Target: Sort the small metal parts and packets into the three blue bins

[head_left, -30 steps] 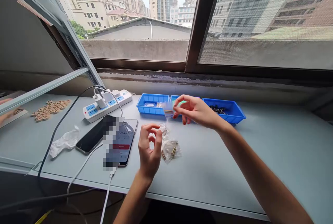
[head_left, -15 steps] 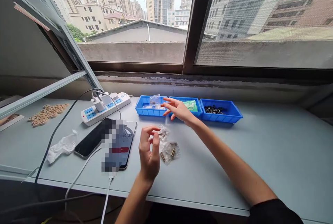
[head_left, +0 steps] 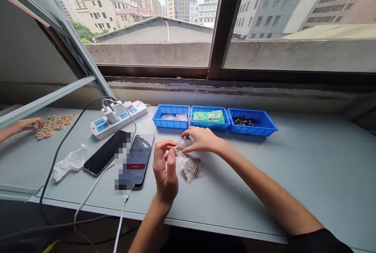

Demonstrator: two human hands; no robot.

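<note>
At the middle of the tabletop (head_left: 317, 167), right hand (head_left: 202, 140): palm down, thumb and fingers parted and curved at the upper bag; whether the fingertips touch it I cannot tell.
Left hand (head_left: 165, 167): just beside the bags, raised, fingers loosely bent, with a gap between thumb and forefinger; its grasp looks bare.
Upper bag (head_left: 180, 143): transparent, partly under the right hand's fingers, its contents hard to make out.
Lower bag (head_left: 192, 172): transparent, nearer the person, with brass-coloured cylinders inside.
Left bin (head_left: 170, 123): blue, beyond the hands, small packets within.
Middle bin (head_left: 208, 126): blue, holding green-and-white packets.
Right bin (head_left: 249, 131): blue, with small black parts.
Lit phone (head_left: 142, 159): left of the left hand, timer showing, partly pixelated.
Dark phone (head_left: 102, 155): just beside it, screen black.
Power strip (head_left: 119, 120): behind the phones, white, adapters plugged in.
Crumpled tissue (head_left: 70, 163): left of the dark phone.
Wooden pieces (head_left: 54, 125): heaped at far left, a co-worker's hand (head_left: 31, 123) at their edge.
</note>
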